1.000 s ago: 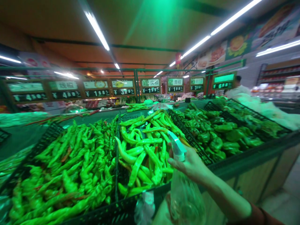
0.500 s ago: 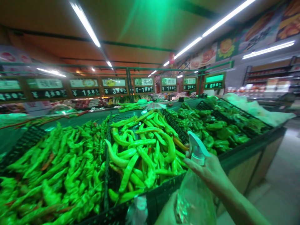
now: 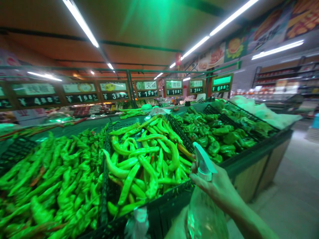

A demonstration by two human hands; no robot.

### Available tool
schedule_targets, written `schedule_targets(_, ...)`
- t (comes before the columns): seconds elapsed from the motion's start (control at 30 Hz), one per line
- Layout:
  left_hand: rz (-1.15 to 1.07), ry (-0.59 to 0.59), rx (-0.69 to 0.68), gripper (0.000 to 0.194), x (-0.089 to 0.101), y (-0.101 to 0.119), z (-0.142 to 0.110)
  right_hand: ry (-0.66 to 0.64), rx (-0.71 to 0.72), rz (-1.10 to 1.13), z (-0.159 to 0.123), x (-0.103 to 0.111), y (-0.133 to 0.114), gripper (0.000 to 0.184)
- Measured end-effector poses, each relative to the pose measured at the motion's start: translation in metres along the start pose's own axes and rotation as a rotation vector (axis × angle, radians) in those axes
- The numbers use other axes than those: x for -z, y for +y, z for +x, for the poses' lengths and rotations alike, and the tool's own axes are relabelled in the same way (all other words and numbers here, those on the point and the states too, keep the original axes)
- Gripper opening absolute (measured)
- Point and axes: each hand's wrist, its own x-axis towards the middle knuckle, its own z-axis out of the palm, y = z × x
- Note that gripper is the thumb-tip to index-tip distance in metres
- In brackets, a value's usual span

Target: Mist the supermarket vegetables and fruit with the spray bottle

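Observation:
My right hand (image 3: 217,188) grips the neck of a clear spray bottle (image 3: 205,217), whose white trigger head (image 3: 203,162) points left. The head is over the front right corner of a black crate (image 3: 171,197) piled with long green peppers (image 3: 146,159). At the bottom edge, a pale shape that may be my left hand (image 3: 175,229) lies against the bottle's base; its fingers are hidden.
A crate of thin wrinkled green peppers (image 3: 57,179) lies to the left and dark bell peppers (image 3: 211,132) to the right. Clear plastic bags (image 3: 136,223) hang at the stand's front edge. Price signs (image 3: 147,89) run behind. An aisle floor (image 3: 294,192) opens on the right.
The view has swung to the right, so the pepper crates sit further left in frame. My right hand and the bottle have shifted right along the stand's front edge, grip unchanged.

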Motion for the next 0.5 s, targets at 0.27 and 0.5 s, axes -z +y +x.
schedule_targets(0.27, 0.034, -0.009, 0.023, 0.086, -0.011, -0.007, 0.002, -0.001, -0.049, 0.025, 0.004, 0.019, 0.005, 0.039)
schedule_targets(0.5, 0.048, 0.030, 0.122, 0.056, -0.022, -0.019, 0.020, 0.045, -0.049, -0.007, 0.001, 0.046, 0.015, 0.029)
